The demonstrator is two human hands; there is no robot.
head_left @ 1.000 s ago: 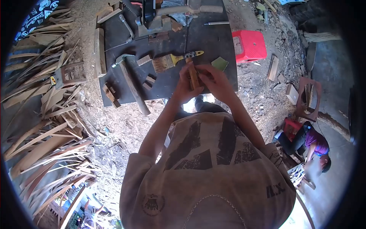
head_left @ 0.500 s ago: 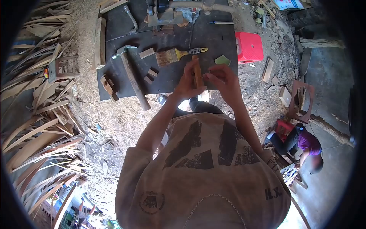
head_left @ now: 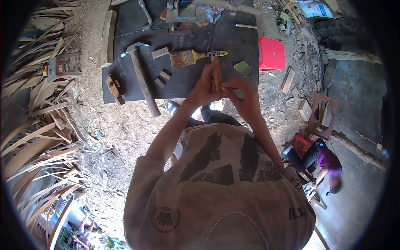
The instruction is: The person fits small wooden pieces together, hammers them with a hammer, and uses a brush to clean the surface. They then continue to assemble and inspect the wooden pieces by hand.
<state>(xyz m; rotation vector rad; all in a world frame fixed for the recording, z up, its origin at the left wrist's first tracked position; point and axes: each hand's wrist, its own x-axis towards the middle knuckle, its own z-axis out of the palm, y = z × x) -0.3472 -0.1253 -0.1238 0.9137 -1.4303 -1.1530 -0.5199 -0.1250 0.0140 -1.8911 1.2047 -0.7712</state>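
Note:
My left hand (head_left: pixel 204 89) is closed around a narrow orange-brown wooden piece (head_left: pixel 216 77), held upright above the table's near edge. Thumb and finger of my right hand (head_left: pixel 246 98) are pinched together against the lower right side of that piece; whatever they may hold is too small to make out. Just beyond lies a paintbrush (head_left: pixel 183 59) with a yellow handle. To its left are a claw hammer (head_left: pixel 142 79) and small wooden blocks (head_left: pixel 161 78). A green square sheet (head_left: pixel 242 68) lies right of my hands.
The dark table (head_left: pixel 175 91) also bears a wooden tool-like piece (head_left: pixel 113 88), a long wood bar (head_left: pixel 109 39), a socket wrench (head_left: pixel 146 14) and a pen (head_left: pixel 244 26). A red stool (head_left: pixel 271 54) stands right. Another person (head_left: pixel 327 160) sits lower right. Wood strips (head_left: pixel 37 154) pile left.
My right fingers have moved down and in against the wooden piece, from slightly off its side. The view has shifted a little; my left hand keeps its hold.

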